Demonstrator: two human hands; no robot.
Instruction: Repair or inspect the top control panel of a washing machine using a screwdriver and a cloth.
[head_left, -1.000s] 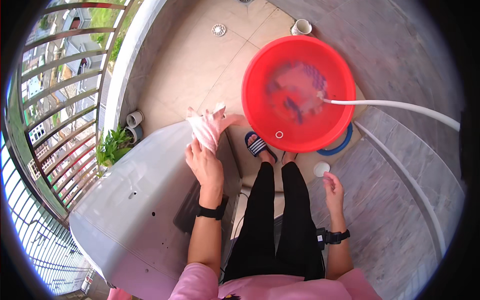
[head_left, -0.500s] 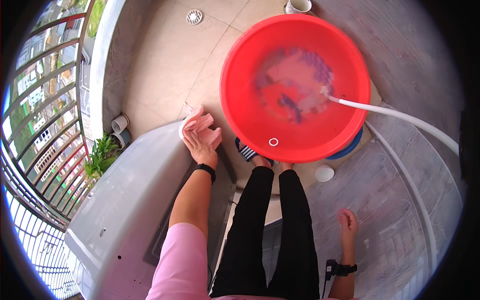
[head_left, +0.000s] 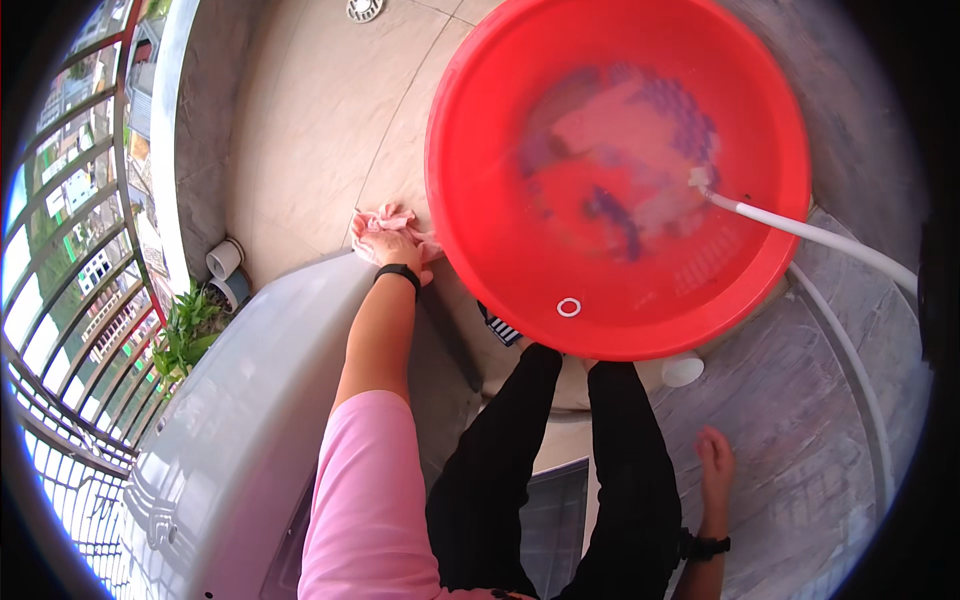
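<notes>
My left hand (head_left: pixel 392 250) grips a crumpled pink cloth (head_left: pixel 388 217) at the far corner of a glossy grey appliance (head_left: pixel 250 400). Just right of it stands a large red tub (head_left: pixel 450 190) holding water, with pink and purple-patterned fabric (head_left: pixel 620 130) under the surface. A white hose (head_left: pixel 830 240) runs from the right into the tub, its end over the fabric. My right hand (head_left: pixel 715 450) hangs low beside my right leg near the marbled wall, fingers loosely curled with nothing visible in them. A small white ring (head_left: pixel 568 298) shows on the tub's near inner side.
A barred railing (head_left: pixel 90 150) runs along the left, with pots (head_left: pixel 225 258) and a leafy plant (head_left: pixel 185 335) below it. A floor drain (head_left: pixel 365 8) is at the top. A white round object (head_left: pixel 683 370) lies below the tub, near my black-clad legs and a striped slipper (head_left: pixel 500 325).
My left hand has pushed the cloth down onto the appliance's far corner as my arm reached forward. My right hand has dropped lower. The view has shifted, with the tub now larger in it.
</notes>
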